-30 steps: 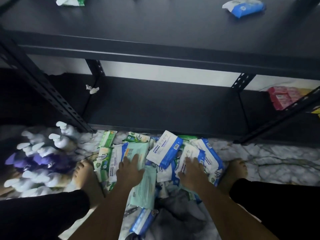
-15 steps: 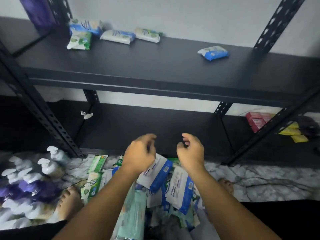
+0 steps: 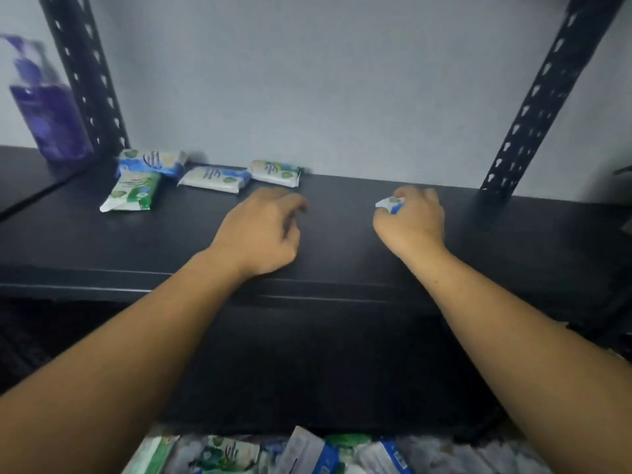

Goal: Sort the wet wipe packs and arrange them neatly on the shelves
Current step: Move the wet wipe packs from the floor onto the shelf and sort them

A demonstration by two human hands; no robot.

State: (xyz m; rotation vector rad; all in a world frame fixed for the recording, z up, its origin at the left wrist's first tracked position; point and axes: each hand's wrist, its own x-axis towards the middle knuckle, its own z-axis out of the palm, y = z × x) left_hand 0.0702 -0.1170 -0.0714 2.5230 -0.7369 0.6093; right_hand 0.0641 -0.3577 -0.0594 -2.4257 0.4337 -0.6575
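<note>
Black shelf boards carry everything here. Near the back edge, right of the middle, the right hand has its fingers curled over a small blue-and-white pack, and only one corner peeks out on the hand's left side. I cannot tell whether that pack rests on the shelf or is slightly lifted, nor which way its long axis runs, since the hand hides most of it. The left hand hovers over the middle of the shelf, fingers loosely bent, holding nothing.

Four more packs lie toward the back left corner. A blue-topped pack is by the left upright, with a green pack just in front of it and touching it. Then a white-and-blue pack and a white-and-green pack lie end to end, long axes roughly along the back edge. The last sits just beyond the left hand's fingertips.

I judge the coming move turns on this: the row lies to the left of the held pack, with the left hand between them. The left hand is nearer the row but the right has the pack, so the pack must travel left along the back edge. A heap of unsorted packs on the floor suggests most of the sorting remains.
</note>
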